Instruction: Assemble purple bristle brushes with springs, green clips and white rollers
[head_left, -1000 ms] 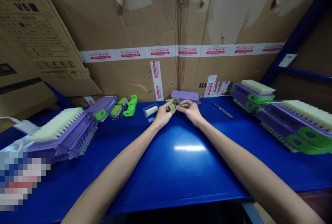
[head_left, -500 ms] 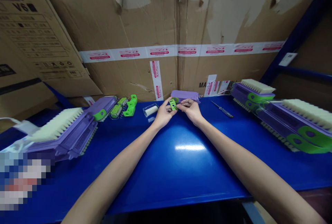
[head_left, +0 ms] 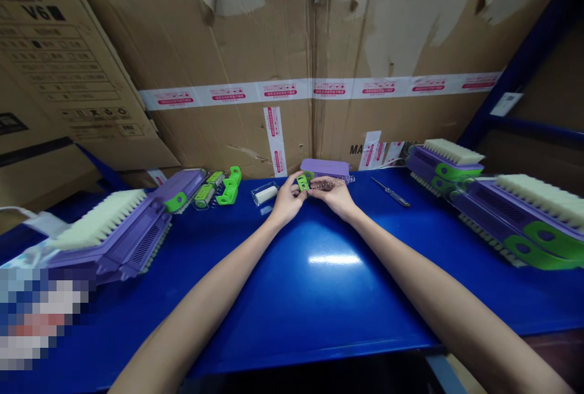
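Over the far middle of the table, my left hand pinches a small bright green plastic piece with slots in its face. My right hand meets it from the right, thumb and fingers closed at the piece's right edge. Whatever sits between those right fingertips is too small to make out. A shiny, clear, beaded-looking thing shows along the right fingers; I cannot tell if it is held or lies behind. Just beyond both hands is a purple plastic housing, partly covered by them.
Left of my hands lie a clear box with a white roller, green brackets and green-topped pieces. A screwdriver-like tool lies to the right. Purple brush units stand at left, more at right. Cardboard walls the back.
My right hand has shifted slightly left, its fingers closer against the green piece. The right fingers are now more stretched out over it. My left hand stays nearly still.
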`<state>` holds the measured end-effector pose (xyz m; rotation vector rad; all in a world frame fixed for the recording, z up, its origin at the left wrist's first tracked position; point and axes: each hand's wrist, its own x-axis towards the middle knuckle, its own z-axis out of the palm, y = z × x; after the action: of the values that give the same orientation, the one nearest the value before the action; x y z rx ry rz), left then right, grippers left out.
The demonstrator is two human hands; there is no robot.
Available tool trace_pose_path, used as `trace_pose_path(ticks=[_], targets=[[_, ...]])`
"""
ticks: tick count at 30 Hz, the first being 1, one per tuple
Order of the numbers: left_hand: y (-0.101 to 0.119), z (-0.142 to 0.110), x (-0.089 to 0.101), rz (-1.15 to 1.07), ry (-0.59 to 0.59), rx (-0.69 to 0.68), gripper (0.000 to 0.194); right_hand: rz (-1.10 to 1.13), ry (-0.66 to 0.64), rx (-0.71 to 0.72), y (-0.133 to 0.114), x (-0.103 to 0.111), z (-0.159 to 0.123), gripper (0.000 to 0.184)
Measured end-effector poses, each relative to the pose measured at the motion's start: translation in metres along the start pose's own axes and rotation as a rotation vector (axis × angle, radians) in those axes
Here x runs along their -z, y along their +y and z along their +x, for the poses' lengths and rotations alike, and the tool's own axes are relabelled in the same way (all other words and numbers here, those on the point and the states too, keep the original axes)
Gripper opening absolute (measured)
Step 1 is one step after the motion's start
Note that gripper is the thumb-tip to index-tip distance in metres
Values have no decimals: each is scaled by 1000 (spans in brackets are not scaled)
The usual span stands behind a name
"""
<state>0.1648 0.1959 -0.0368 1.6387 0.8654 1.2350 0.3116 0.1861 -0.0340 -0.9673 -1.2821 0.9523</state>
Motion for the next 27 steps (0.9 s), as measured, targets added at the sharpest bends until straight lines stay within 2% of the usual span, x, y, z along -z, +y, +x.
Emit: trace_pose_path(ticks=[8, 12, 21, 27], targets=[[1, -2, -1, 80, 26, -21, 44, -52, -56, 60, -2, 1, -1, 37], [0, -3, -1, 120, 38, -40, 43, -102, -70, 72, -2, 1, -2, 35], [-5, -1, -1, 114, 51, -19, 41, -306, -58, 207, 0, 5, -4, 28], [-7, -1, 1, 132, 12, -40, 40, -289, -54, 198, -1, 5, -4, 27]])
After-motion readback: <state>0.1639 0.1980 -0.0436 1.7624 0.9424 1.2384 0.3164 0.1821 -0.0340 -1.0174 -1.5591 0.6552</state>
